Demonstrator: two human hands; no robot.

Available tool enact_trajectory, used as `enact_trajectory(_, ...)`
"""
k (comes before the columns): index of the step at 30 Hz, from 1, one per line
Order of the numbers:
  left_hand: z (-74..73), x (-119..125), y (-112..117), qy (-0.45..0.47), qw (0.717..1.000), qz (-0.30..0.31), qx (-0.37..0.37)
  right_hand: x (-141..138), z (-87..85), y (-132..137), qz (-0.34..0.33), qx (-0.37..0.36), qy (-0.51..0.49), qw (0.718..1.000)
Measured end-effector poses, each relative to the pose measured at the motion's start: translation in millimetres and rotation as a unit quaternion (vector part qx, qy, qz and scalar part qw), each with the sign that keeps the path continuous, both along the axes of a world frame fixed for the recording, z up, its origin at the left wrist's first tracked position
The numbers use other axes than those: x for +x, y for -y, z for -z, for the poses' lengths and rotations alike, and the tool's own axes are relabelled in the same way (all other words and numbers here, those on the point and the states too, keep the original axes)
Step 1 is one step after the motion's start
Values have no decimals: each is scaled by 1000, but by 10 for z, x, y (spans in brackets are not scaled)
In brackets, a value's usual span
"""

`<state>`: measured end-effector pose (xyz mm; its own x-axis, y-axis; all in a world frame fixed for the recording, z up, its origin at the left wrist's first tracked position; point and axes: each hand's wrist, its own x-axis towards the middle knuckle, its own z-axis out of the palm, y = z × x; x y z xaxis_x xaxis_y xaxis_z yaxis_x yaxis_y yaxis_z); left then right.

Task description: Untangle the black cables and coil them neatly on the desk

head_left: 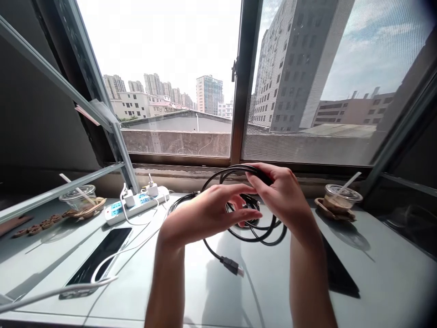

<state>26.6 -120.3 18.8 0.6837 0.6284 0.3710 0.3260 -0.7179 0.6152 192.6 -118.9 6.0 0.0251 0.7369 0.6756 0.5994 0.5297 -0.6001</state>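
The right hand (285, 198) fingers pinch the coiled black cable (263, 238), the left hand (208, 212) fingers spread against it

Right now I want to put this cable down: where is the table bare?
Bare: the table's right side, past the dark slab; also front centre, below the plug. Crowded: the left, with phone, white cord and power strip.

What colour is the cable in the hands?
The cable is black, its dangling plug too; the head view shows it best.
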Motion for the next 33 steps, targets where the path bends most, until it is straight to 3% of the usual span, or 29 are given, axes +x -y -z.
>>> enact_trajectory(3,-64,-72,-27,136,986,29,95,112,-27,16,-12,30,-57,998)
enact_trajectory(6,-58,-44,-128,185,971,-7,150,127,-68,87,-30,53,-95,994)
enact_trajectory(8,-20,26,-222,164,976,-43,135,85,-89,153,-58,64,-116,990)
enact_trajectory(11,44,157,-369,182,978,-47,90,-1,-105,266,-78,80,-139,984)
enact_trajectory(15,110,260,-518,278,950,-106,100,-33,-123,390,-34,155,-173,972)
enact_trajectory(17,136,272,-558,315,937,-137,72,-4,-135,407,-9,215,-191,958)
enact_trajectory(19,153,275,-575,358,926,-119,21,38,-144,375,-15,247,-202,948)
enact_trajectory(23,141,264,-552,466,878,-69,-80,106,-135,183,-39,155,-159,974)
enact_trajectory(25,118,234,-510,484,865,-111,-77,113,-120,92,13,119,-119,986)
enact_trajectory(27,93,197,-446,460,870,-177,-21,94,-110,71,39,104,-101,989)
enact_trajectory(30,67,172,-344,407,880,-236,68,41,-120,193,-59,35,-116,991)
enact_trajectory(33,65,215,-332,402,889,-214,53,29,-151,370,-153,-21,-140,978)
